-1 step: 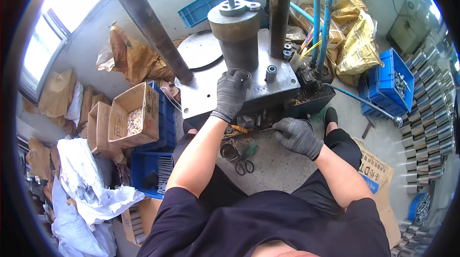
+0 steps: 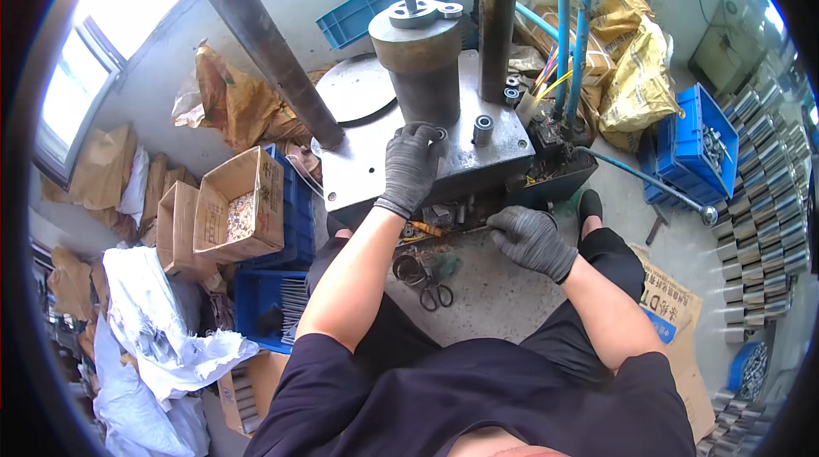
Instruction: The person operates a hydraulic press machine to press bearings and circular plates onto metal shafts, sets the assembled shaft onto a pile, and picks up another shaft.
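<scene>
In a grey knit glove, my left hand (image 2: 411, 169) rests on the steel press table (image 2: 358, 169), fingers curled round a small round metal part (image 2: 441, 134) whose ringed end shows beside the thumb. Just behind it stands the press's thick dark cylinder (image 2: 424, 86), with a steel rod coming down onto its top plate. To the right, a small bearing-like cylinder (image 2: 484, 130) stands upright on the table. My right hand (image 2: 535, 244), gloved alike, is closed below the table's front edge; what its fingers hold, if anything, is hidden.
Dark posts (image 2: 499, 26) flank the cylinder. A blue bar with a ball end (image 2: 708, 216) juts out at right. Cardboard boxes (image 2: 239, 205) and a blue bin of rods (image 2: 264, 308) stand at left; scissors (image 2: 437, 296) lie on the floor. Stacked metal sleeves (image 2: 759, 218) line the far right.
</scene>
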### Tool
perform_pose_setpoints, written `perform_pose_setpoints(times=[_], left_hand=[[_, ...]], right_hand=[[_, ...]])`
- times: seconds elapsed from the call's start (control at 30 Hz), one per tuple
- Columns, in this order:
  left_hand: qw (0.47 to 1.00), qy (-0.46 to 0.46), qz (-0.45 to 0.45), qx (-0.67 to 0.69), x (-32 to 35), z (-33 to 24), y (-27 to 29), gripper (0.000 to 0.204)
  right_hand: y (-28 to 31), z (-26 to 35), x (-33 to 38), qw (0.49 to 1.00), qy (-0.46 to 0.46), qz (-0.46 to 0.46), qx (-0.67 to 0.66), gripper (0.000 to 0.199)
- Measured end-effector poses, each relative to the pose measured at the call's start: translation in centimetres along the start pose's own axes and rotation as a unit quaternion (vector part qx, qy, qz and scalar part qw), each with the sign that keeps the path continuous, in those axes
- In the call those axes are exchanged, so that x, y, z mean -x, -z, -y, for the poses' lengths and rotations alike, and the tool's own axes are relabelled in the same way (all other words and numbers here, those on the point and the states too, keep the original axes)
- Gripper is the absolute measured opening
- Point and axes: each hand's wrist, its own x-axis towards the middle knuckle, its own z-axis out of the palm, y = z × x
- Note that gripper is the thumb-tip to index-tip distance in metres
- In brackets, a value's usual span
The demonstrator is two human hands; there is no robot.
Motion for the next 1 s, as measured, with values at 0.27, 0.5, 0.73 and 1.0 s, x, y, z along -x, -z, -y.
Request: perform_pose_setpoints(times=[0.27,0.5,0.73,1.0], left_hand=[[0.999,-0.030,-0.029,0.026,-0.2,-0.6,-1.0,0.014],[0.998,-0.034,-0.051,0.011,-0.2,-0.4,-1.4,0.012],[0.978,0.055,-0.006,0.203,3.0,-4.6,-0.8,0.022],[0.788,0.227,0.205,0.534,7.3,-11.0,-0.9,0.051]], right_hand=[[0.3,-0.3,1.1,1.000,-0.019,-0.006,-0.011,0.022],[0.6,-0.4,1.2,1.000,-0.022,0.002,-0.009,0.023],[1.4,0.7,0.5,0.994,-0.005,-0.110,-0.021,0.029],[1.6,0.5,-0.2,0.984,0.015,-0.177,-0.012,0.037]])
